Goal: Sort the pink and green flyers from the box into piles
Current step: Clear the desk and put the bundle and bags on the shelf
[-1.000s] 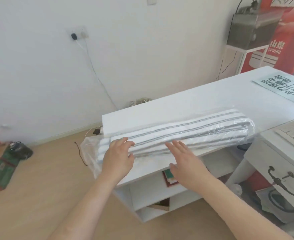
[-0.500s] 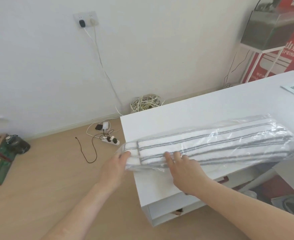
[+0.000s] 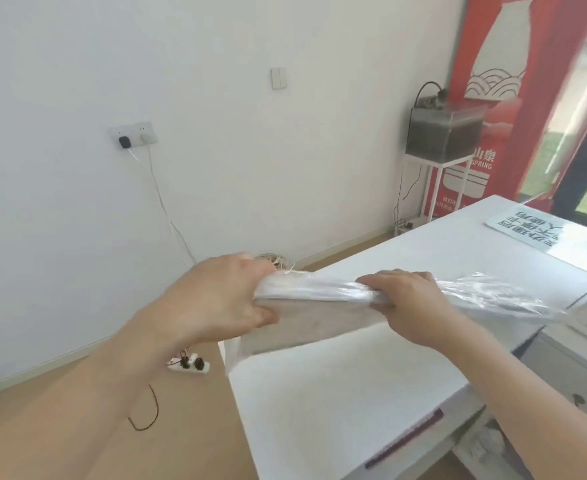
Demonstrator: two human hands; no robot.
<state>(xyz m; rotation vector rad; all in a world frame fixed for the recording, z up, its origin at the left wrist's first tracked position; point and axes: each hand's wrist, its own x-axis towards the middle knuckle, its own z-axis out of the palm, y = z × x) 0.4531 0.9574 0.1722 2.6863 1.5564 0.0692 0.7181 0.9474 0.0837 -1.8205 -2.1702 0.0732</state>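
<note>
White table (image 3: 354,393) beside a wooden floor (image 3: 77,427)
A printed sheet (image 3: 527,233) lies at its far right; a power strip (image 3: 190,364) and thin cable (image 3: 146,417) lie on the floor, left.

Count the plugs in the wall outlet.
2. A black adapter sits on the left side of the wall outlet, and a white plug is just right of it. Plugs in the floor power strip are not counted.
</note>
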